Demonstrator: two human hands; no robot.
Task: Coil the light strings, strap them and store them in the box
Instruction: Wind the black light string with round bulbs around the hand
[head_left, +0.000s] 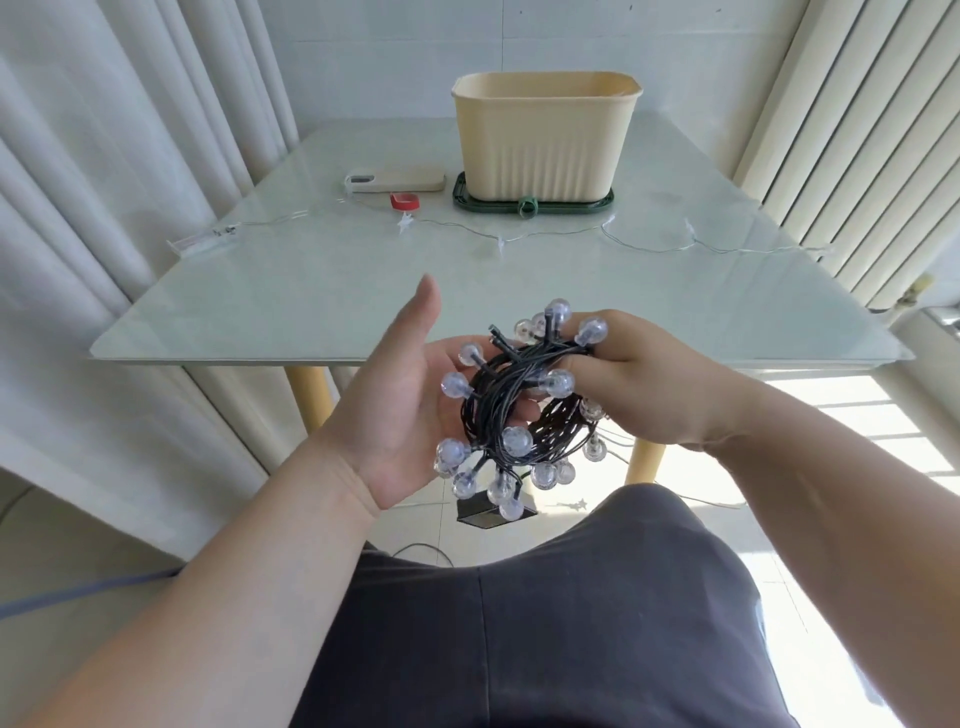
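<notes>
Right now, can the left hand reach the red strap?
Probably yes: the left hand is open beside the coil that the right hand grips, and only a thin wire string crosses the table before the red strap.

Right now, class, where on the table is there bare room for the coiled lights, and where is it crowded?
Free: the near half of the table, between the clear wire string and the near edge. Crowded: before the box, with phone, red strap and green strap.

The table (270, 312) looks glossy, the box (543, 140) matt ribbed plastic, the light string (498, 405) rubbery (bulbs (517, 440) frosted).
</notes>
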